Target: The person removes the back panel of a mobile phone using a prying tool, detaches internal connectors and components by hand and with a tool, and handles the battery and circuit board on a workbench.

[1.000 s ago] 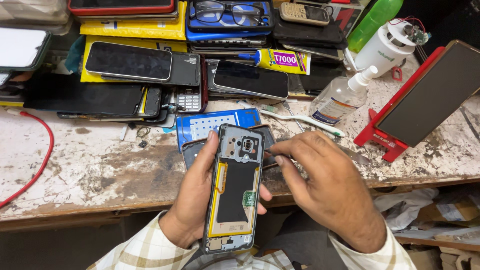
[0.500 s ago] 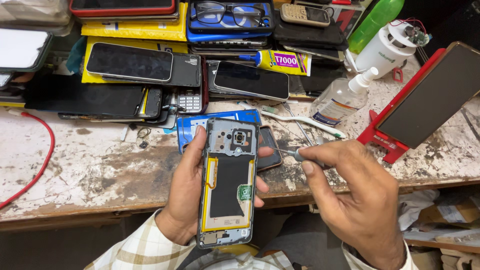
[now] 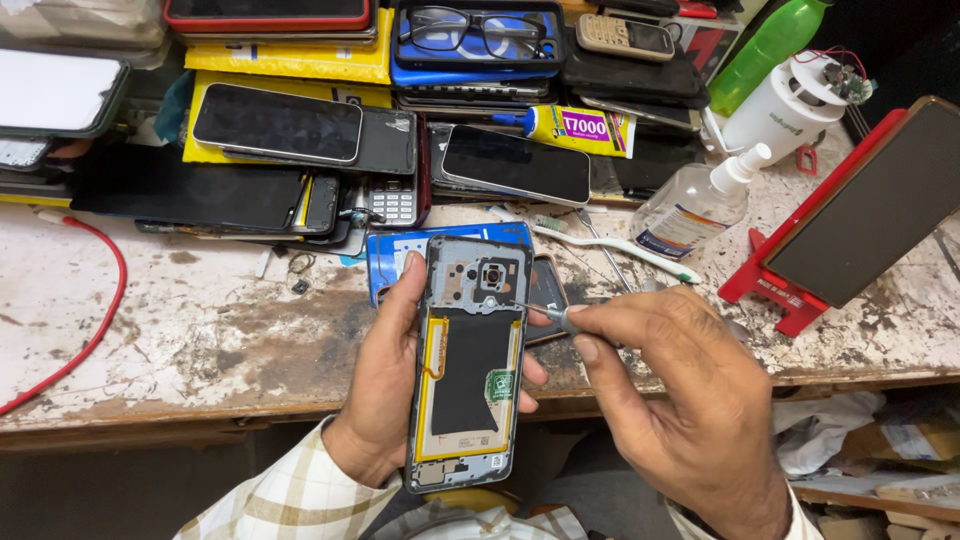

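From the head camera, looking down: the left hand (image 3: pixel 385 390) cradles an opened smartphone with its back cover off (image 3: pixel 468 365), grey frame, black battery and yellow flex strips showing, held upright over the front edge of the stained, paint-worn counter (image 3: pixel 200 340). The fingers wrap its left side and a fingertip peeks out on the right.

The right hand (image 3: pixel 690 400) pinches a thin metal screwdriver (image 3: pixel 540 312) between thumb and forefinger, its tip set against the phone's upper part, just beside the camera opening. A second ago that hand lay over the phone's upper right corner; half a second ago it had drawn back to the right, fingers bunched around something too small to tell, well apart from the phone. Now it has come back in with the tool's point on the frame. The phone has also been lifted a little higher and straighter in the left hand. I judge the work has passed from handling the phone to working a screw near the camera module.

Behind the hands lie a blue card or mat (image 3: pixel 400 250), a white toothbrush (image 3: pixel 610 245), a clear pump bottle (image 3: pixel 695 205), a yellow glue tube (image 3: pixel 580 125), stacked dark phones (image 3: pixel 280 125), a red cable (image 3: pixel 95 300) and a dark tablet on a red stand (image 3: pixel 860 215).
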